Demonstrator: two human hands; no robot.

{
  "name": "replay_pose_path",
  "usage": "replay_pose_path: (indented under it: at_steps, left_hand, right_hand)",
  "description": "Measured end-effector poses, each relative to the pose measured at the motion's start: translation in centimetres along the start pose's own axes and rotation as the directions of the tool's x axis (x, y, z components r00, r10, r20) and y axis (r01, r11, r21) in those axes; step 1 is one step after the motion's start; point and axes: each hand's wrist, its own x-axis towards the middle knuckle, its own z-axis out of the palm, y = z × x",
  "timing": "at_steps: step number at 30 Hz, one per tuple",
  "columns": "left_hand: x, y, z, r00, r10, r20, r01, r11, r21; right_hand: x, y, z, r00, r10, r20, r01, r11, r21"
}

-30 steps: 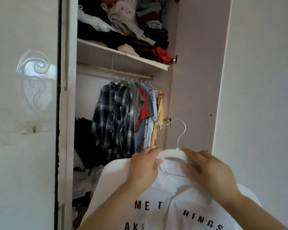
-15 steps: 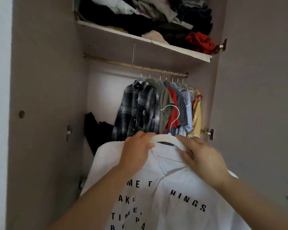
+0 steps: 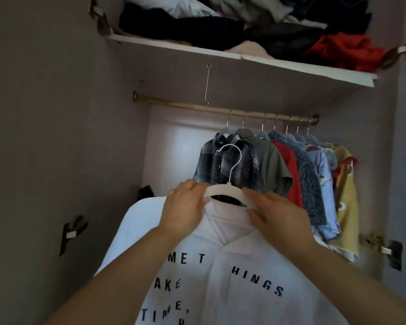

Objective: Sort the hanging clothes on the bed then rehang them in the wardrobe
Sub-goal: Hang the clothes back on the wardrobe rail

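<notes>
White hanger (image 3: 220, 189) has risen nearer the rail (image 3: 197, 108).

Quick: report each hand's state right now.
Left hand: grips the hanger, which carries the shirt.
Right hand: pinches the hanger's other side.

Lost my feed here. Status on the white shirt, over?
Left hand, right hand grip white hanger, white shirt on it. Hook unhung, below rod. Bare rod left of plaid shirt.

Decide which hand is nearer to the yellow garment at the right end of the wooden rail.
Right. The right hand holds the white plastic hanger left of and below the yellow garment; the left hand grips the hanger's other shoulder, farther left.
</notes>
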Motion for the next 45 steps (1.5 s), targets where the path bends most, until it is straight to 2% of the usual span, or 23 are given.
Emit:
replay_pose_path:
  at_steps: [3, 7, 9, 11, 16, 21, 25, 32, 35, 39, 42, 45]
  left_hand:
    - [3.3, -2.5, 2.5, 0.999, -0.003, -0.046, 0.005, 0.999, 0.036]
    - [8.0, -5.7, 5.5, 0.992, -0.021, -0.127, 0.019, 1.000, -0.022]
    - [10.2, -7.3, 6.8, 0.991, -0.021, -0.133, 0.015, 0.999, -0.047]
    - [12.3, -8.5, 8.2, 0.993, -0.010, -0.117, 0.003, 0.998, -0.058]
    - [16.4, -10.4, 11.3, 0.996, -0.035, -0.078, 0.023, 0.988, -0.150]
    - [19.4, -11.4, 13.3, 0.996, -0.044, -0.072, 0.033, 0.988, -0.153]
    - [21.3, -12.5, 13.9, 0.998, -0.038, -0.053, 0.032, 0.992, -0.120]
    - [21.9, -15.1, 14.8, 0.997, -0.003, -0.074, 0.001, 1.000, -0.021]
    - [20.9, -16.3, 15.7, 0.998, -0.020, -0.054, 0.019, 1.000, -0.021]
    - [19.2, -17.3, 16.6, 0.999, -0.048, -0.009, 0.048, 0.998, -0.048]
    - [17.9, -17.3, 17.5, 0.999, -0.047, 0.018, 0.049, 0.993, -0.104]
    - [16.3, -17.2, 18.5, 0.997, -0.054, 0.055, 0.061, 0.990, -0.130]
  right_hand:
    - [2.5, 0.9, 3.9, 0.999, -0.028, 0.020, 0.028, 0.999, -0.038]
    - [7.4, 1.9, 8.6, 0.998, -0.061, 0.032, 0.065, 0.992, -0.107]
    - [10.2, 2.3, 10.1, 0.991, -0.056, 0.125, 0.077, 0.982, -0.175]
    - [12.6, 3.0, 11.8, 0.971, 0.039, 0.234, 0.012, 0.977, -0.214]
    - [18.7, 5.3, 15.3, 0.978, 0.110, 0.175, -0.062, 0.964, -0.260]
    - [25.4, 6.8, 18.2, 0.970, 0.176, 0.169, -0.134, 0.963, -0.235]
    - [29.0, 7.6, 21.1, 0.972, 0.186, 0.145, -0.136, 0.945, -0.299]
    - [29.8, 7.6, 25.3, 0.941, 0.219, 0.259, -0.136, 0.943, -0.305]
    - [28.1, 7.0, 27.3, 0.943, 0.227, 0.245, -0.143, 0.937, -0.318]
    - [25.9, 6.7, 27.8, 0.971, 0.119, 0.207, -0.044, 0.941, -0.336]
    - [22.6, 5.0, 26.8, 0.966, -0.012, 0.256, 0.077, 0.967, -0.243]
    - [18.2, 2.6, 25.8, 0.922, -0.117, 0.368, 0.172, 0.978, -0.121]
